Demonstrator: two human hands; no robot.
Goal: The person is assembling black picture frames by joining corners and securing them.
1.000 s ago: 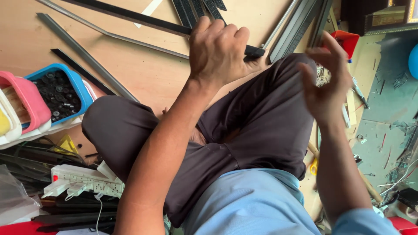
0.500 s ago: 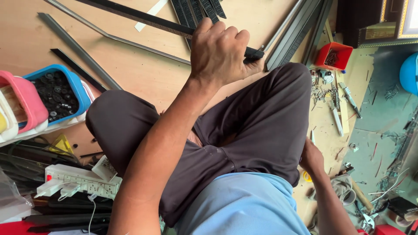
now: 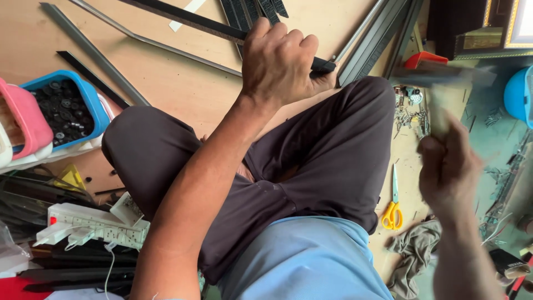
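Two tubs, pink (image 3: 22, 119) and blue (image 3: 66, 108), sit at the far left beside a white power strip (image 3: 91, 225). Mid-frame, the left hand (image 3: 280, 61) is clenched around a long black strip (image 3: 189, 21) lying on the wooden floor (image 3: 183, 83). Further right, past yellow-handled scissors (image 3: 393, 208), the blurred right hand (image 3: 449, 166) grips a hammer (image 3: 441, 83).

The left hand (image 3: 280, 58) sat at twelve o'clock, fingers curled in a tight fist, knuckles up, forearm running down toward seven o'clock over the crossed legs (image 3: 266, 166). The right hand (image 3: 447, 166) was raised at three o'clock, blurred, fingers closed in a grip, forearm dropping toward five o'clock.
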